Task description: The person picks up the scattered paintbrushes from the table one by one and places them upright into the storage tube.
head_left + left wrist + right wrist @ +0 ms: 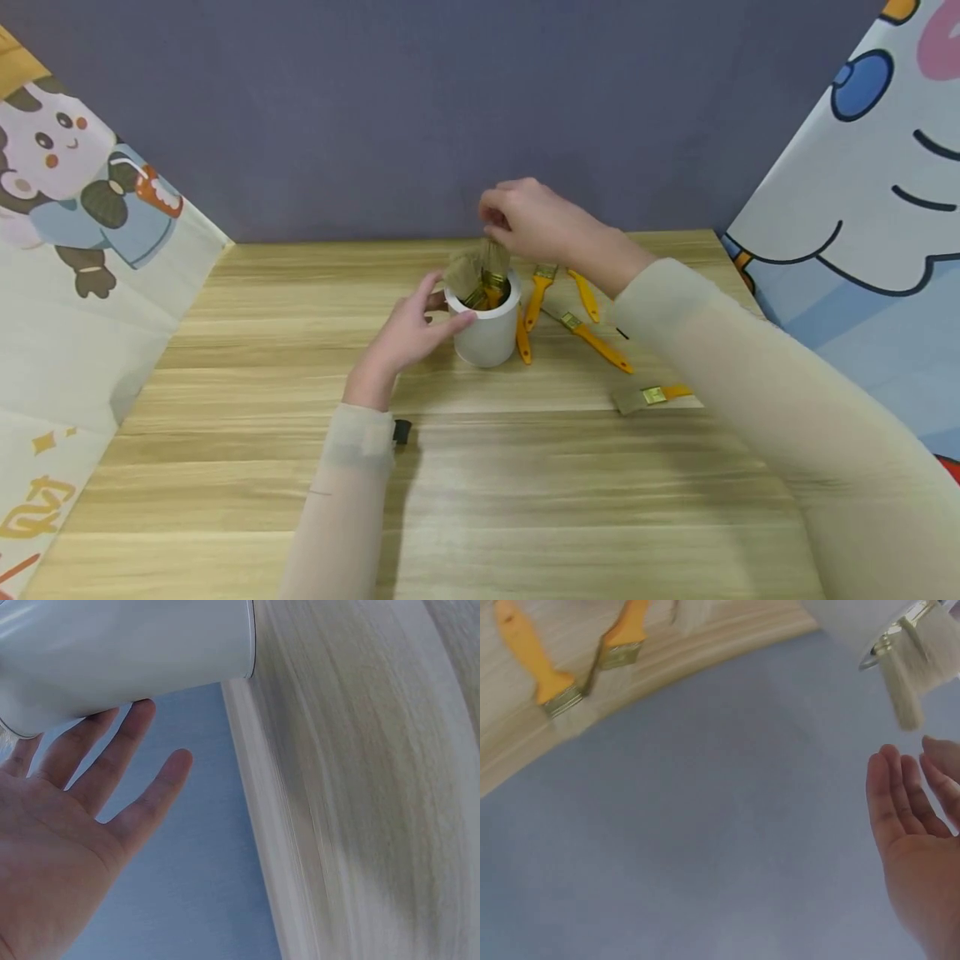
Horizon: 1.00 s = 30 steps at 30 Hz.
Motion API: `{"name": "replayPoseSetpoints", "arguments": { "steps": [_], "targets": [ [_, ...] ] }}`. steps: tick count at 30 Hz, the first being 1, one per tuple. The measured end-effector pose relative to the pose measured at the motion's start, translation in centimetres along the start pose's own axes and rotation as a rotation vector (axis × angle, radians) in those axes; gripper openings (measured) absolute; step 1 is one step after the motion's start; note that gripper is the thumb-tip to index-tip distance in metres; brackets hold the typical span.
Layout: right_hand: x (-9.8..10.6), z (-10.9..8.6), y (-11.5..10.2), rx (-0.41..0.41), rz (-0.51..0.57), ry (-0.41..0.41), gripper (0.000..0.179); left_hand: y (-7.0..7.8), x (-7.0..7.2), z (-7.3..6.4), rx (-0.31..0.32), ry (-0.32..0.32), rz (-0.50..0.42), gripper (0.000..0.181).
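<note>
Near the table's back edge stands a white cylindrical can (486, 337). My left hand (408, 329) holds it from the left, thumb over the front of the rim and fingers round the far side; in the left wrist view some fingertips touch the can's wall. Inside the can, paintbrushes (462, 273) stand bristles up. My right hand (528, 218) is over the can, fingertips right at the top of one paintbrush's bristles (902, 694). The right wrist view shows a small gap between these bristles and the nearly straight fingers.
Several orange-handled paintbrushes lie right of the can: one paintbrush (538, 298) close by, another paintbrush (603, 343) slanting, and a nearer paintbrush (654, 396) by the right sleeve. A dark grey-blue panel (375, 125) rises behind the wooden table (247, 417).
</note>
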State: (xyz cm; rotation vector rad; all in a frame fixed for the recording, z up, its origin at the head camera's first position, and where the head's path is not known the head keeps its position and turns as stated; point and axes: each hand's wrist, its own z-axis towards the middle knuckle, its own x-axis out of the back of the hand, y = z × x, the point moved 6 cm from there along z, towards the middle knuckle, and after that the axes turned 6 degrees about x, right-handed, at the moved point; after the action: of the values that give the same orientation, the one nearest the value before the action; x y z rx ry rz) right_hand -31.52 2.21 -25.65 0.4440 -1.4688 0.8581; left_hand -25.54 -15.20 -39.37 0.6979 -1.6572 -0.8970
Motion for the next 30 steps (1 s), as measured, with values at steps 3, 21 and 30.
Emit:
{"name": "replayPoseSetpoints", "arguments": {
  "steps": [3,21,30],
  "targets": [
    [0.2,-1.6,0.6,-0.001,-0.018,-0.017,0.026,-0.1,0.0,-0.1,0.006,0.002,0.010,0.085],
    [-2.0,-14.8,2.8,0.024,-0.025,-0.052,0.028,0.1,-0.2,0.0,0.005,0.008,0.017,0.088],
    [-5.3,-19.7,4.1,-0.023,0.036,-0.104,0.036,0.4,-0.2,0.0,-0.003,0.008,0.031,0.082]
  ]
}}
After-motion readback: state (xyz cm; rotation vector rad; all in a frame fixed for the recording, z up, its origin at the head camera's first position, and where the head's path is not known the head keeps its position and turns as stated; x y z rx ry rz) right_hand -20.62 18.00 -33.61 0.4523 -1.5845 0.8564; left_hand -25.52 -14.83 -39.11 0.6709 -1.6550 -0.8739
